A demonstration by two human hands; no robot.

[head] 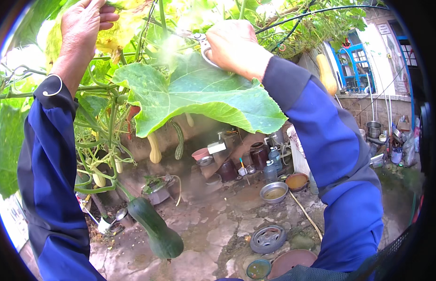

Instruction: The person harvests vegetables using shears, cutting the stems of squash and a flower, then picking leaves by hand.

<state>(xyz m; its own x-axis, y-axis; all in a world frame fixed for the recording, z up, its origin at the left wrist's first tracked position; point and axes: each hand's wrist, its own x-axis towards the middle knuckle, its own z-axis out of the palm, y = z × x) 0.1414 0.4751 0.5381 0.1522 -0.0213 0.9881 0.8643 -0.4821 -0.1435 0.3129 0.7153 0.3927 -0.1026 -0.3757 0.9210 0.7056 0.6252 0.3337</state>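
Note:
At the upper left my left hand (85, 28) is raised with its fingers closed on a green piece of plant, beside a yellowed squash leaf (123, 30). My right hand (233, 44), at the top centre, grips a pair of scissors or small pruners (204, 44), whose blades point left among the vines. A broad green squash leaf (204, 95) spreads just below it. Lower down hangs a dark green squash (154, 226) on its stem. A tan squash (154, 148) and a striped green one (179, 140) hang behind.
Vines cross overhead, with a dark cable (320, 12) at the right. A large tan squash (326, 73) hangs near the blue window frame (351, 63). On the paved yard stand metal basins (274, 192), water bottles (270, 172), dark jars (259, 154) and a wheel-like disc (268, 239).

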